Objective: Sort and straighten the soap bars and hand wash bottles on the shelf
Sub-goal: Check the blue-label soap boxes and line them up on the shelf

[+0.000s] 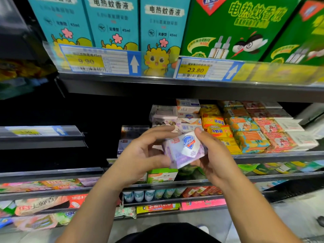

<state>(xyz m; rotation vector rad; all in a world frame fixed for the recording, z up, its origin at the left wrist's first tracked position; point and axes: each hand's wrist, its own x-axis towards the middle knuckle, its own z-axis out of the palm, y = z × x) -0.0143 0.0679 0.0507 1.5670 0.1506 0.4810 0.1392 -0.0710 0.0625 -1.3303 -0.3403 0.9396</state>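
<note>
— Head view, left to right: what is the left hand (140,155) doing?

— It is raised before the soap shelf (273,156), palm turned rightward and forefinger stretched out on top. Its thumb lies against the lower left edge of the Safeguard soap bar (185,149). Whether it truly pinches the pack cannot be told.

— And the bar itself?

— It is in the air between both hands, in front of the shelf and off any stack. The white-and-lilac pack faces the camera and lies tilted; its long axis appears to climb from lower left to upper right.

— The right hand (212,155)?

— Clamped on the bar's right end, thumb on the top corner, fingers beneath. That hand carries it.

— Where should it go?

— Judging by the print, onto the Safeguard stack (188,118), just behind and above the hands. Lilac packs (164,118) sit to its left and yellow sulphur soaps (213,122) to its right. The bar would need levelling to match the stacked packs, then a short push forward and up. The right hand looks better placed for that.
</note>
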